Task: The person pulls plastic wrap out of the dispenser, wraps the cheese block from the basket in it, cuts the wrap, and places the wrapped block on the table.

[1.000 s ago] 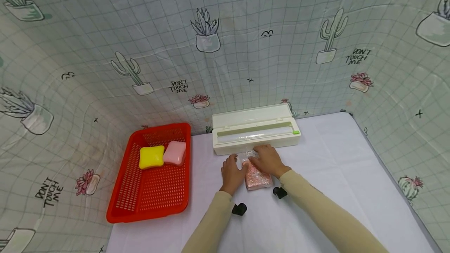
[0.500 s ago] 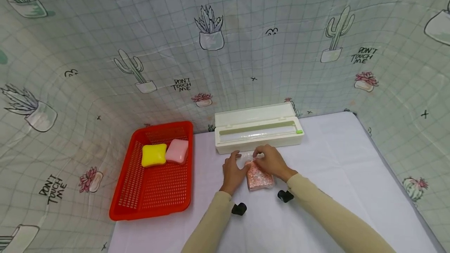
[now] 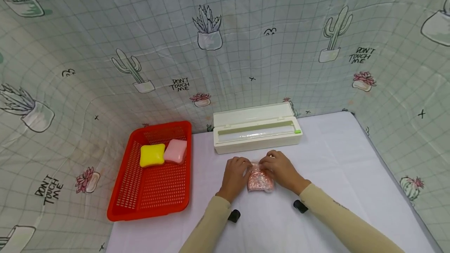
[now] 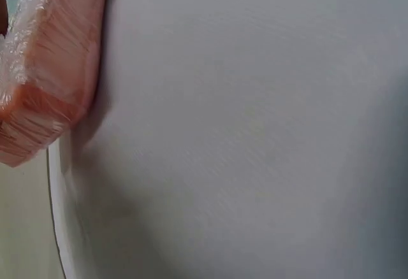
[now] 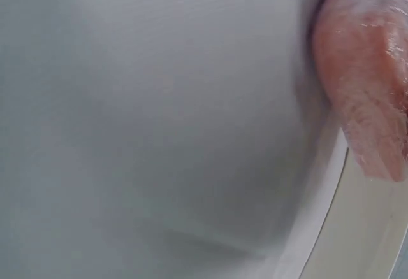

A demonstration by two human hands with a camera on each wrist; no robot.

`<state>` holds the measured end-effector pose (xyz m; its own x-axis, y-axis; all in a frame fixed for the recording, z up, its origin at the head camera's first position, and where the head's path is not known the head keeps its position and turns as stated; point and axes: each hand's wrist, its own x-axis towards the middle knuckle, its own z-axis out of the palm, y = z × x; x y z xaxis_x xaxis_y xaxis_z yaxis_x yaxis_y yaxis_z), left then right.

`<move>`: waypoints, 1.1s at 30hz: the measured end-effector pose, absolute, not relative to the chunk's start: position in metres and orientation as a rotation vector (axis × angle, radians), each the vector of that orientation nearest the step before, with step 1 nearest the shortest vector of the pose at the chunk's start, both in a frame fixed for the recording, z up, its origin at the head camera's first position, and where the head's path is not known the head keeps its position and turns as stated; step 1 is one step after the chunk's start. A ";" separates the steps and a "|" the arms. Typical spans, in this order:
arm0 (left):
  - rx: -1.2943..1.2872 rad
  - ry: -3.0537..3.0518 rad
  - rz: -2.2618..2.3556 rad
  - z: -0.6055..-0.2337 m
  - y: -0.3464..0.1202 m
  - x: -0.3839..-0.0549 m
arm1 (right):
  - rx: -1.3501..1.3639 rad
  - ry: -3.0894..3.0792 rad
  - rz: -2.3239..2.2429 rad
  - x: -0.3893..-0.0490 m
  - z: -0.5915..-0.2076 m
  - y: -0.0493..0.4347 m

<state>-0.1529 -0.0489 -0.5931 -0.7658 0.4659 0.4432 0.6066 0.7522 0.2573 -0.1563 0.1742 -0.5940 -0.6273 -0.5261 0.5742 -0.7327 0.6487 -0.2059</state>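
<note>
A salmon-pink block (image 3: 260,182) wrapped in wrinkled cling film lies on the white tabletop between both hands. The left hand (image 3: 234,175) pinches the film at the block's far left corner, and the right hand (image 3: 284,171) pinches it at the far right. Fingertips partly cover the far end in the head view. The left wrist view shows the wrapped block (image 4: 64,56) at its upper left, with film stretched over its side. Bunched film covers the end of the block (image 5: 363,69) in the right wrist view, at the right edge.
Behind the hands stands a white cling film dispenser (image 3: 258,146), lid raised, with a film roll (image 3: 256,132) inside. On the left, a red plastic basket (image 3: 149,214) holds a yellow block (image 3: 152,155) and a pink block (image 3: 175,151). A patterned curtain (image 3: 246,57) surrounds the table.
Both hands have drawn slightly nearer the person, away from the dispenser. The loose film at the block's far end has been folded back toward the block, and the left hand's fingers have closed in.
</note>
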 end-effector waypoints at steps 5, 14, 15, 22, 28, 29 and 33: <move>-0.925 -2.635 -0.300 -0.593 -0.058 -0.144 | 1.033 -2.419 0.495 -0.149 -0.597 0.179; -0.935 -2.741 -0.186 -0.595 -0.060 -0.135 | 0.989 -2.587 0.525 -0.137 -0.601 0.181; -0.934 -2.754 -0.176 -0.596 -0.059 -0.135 | 0.989 -2.588 0.525 -0.137 -0.601 0.181; -0.937 -2.772 -0.117 -0.598 -0.057 -0.134 | 0.998 -2.577 0.493 -0.134 -0.602 0.175; -0.920 -2.775 -0.109 -0.602 -0.056 -0.132 | 0.995 -2.588 0.487 -0.133 -0.604 0.172; -0.916 -2.775 -0.112 -0.603 -0.056 -0.132 | 0.993 -2.583 0.480 -0.132 -0.604 0.172; -0.898 -2.791 -0.113 -0.604 -0.054 -0.131 | 0.978 -2.579 0.460 -0.133 -0.605 0.171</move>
